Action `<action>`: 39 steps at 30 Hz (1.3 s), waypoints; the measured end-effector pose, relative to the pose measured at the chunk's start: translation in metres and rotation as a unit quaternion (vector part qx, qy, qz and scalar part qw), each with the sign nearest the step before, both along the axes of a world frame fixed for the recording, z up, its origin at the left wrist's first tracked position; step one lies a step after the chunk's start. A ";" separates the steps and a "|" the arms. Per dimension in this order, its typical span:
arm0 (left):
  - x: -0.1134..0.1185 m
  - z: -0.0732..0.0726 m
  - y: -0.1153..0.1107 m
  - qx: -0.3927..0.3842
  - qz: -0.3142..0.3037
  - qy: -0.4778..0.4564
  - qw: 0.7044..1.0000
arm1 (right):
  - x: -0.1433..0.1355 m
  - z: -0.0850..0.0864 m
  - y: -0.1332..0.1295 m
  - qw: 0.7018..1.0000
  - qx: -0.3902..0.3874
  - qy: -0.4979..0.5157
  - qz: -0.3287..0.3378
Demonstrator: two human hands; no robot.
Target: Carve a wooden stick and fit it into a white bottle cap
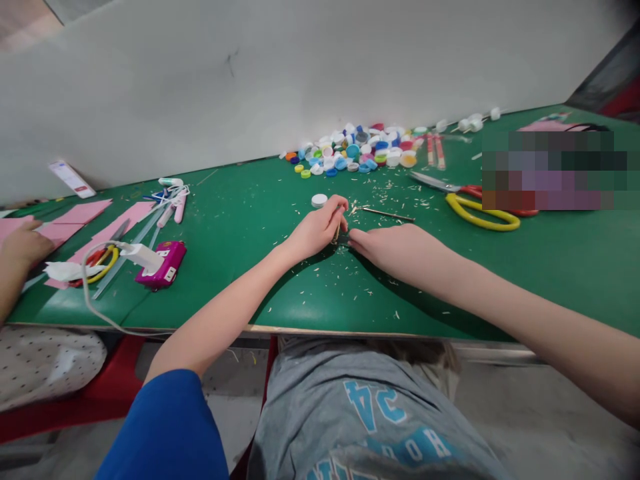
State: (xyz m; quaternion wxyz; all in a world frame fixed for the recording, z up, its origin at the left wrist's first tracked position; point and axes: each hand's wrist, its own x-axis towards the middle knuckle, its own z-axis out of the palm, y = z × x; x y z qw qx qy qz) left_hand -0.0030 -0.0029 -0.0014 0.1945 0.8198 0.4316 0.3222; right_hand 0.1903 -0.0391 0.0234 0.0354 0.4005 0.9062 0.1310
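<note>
My left hand (320, 227) is above the green table near the middle, fingers curled around a short tan stick (337, 232) that looks like wood. Facing it from the right, my right hand (390, 245) is closed, thumb and finger pinched together. Something thin and dark shows at its fingertips, against the stick, but its kind is too small to make out. Pale wood shavings (367, 291) lie scattered under and around both hands. Just beyond my left hand sits a white bottle cap (319, 200). A slim metal rod (387, 214) lies behind my right hand.
Colourful bottle caps (357, 150) are heaped against the wall. Yellow-and-red-handled scissors (483, 212) lie at right. Leftward are a magenta power socket (170, 263) with a cable, a glue gun (181, 203) and pink paper (83, 212). Another person's hand (27, 243) rests at far left.
</note>
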 end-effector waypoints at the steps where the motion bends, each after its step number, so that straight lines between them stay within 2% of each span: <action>1: 0.000 0.000 0.000 0.001 -0.001 0.001 1.000 | 0.000 -0.001 0.001 1.000 0.000 0.002 0.001; 12: 0.000 0.000 -0.001 -0.008 -0.002 -0.001 1.000 | -0.002 0.005 0.000 1.000 -0.018 -0.005 0.001; 19: 0.000 -0.001 -0.001 -0.012 0.002 0.002 1.000 | 0.000 0.002 0.001 1.000 -0.008 0.010 0.014; 28: 0.000 0.000 -0.002 -0.015 -0.002 -0.011 1.000 | -0.005 0.008 -0.002 0.999 -0.014 -0.020 0.028; 39: 0.000 0.001 -0.002 -0.028 -0.003 -0.010 1.000 | -0.002 0.006 -0.007 1.000 -0.004 -0.011 0.016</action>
